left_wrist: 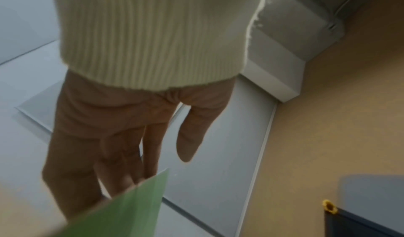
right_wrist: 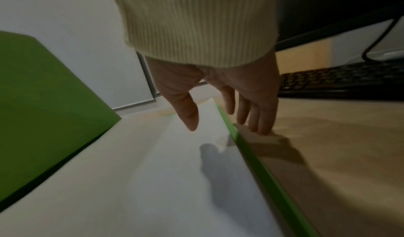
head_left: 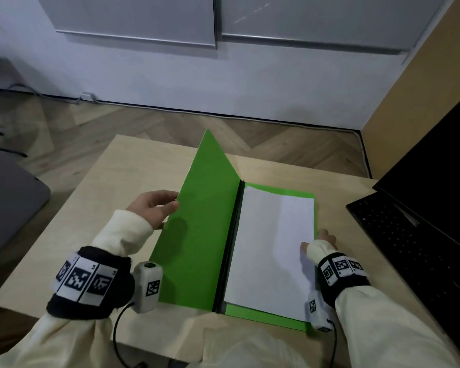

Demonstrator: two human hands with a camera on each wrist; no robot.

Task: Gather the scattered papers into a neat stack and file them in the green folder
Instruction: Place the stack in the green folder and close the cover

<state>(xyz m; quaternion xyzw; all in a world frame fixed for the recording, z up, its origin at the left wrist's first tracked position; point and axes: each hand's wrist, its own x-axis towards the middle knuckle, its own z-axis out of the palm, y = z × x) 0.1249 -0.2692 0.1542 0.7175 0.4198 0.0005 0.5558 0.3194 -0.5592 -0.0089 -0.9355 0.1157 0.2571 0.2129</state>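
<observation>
I had the papers (head_left: 271, 248) stacked inside the green folder (head_left: 197, 235), lying on its back panel to the right of the spine. My left hand (head_left: 154, 208) lifted the front cover's outer edge, fingers straight behind it, thumb in front. My right hand (head_left: 322, 241) rested relaxed at the stack's right edge, fingertips on the table (head_left: 77, 235). Closing was the step; next, I judged, meant clearing the right hand before lowering the cover.

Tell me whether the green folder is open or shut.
Open: the folder has its left cover raised by the left hand, with the papers exposed.
</observation>
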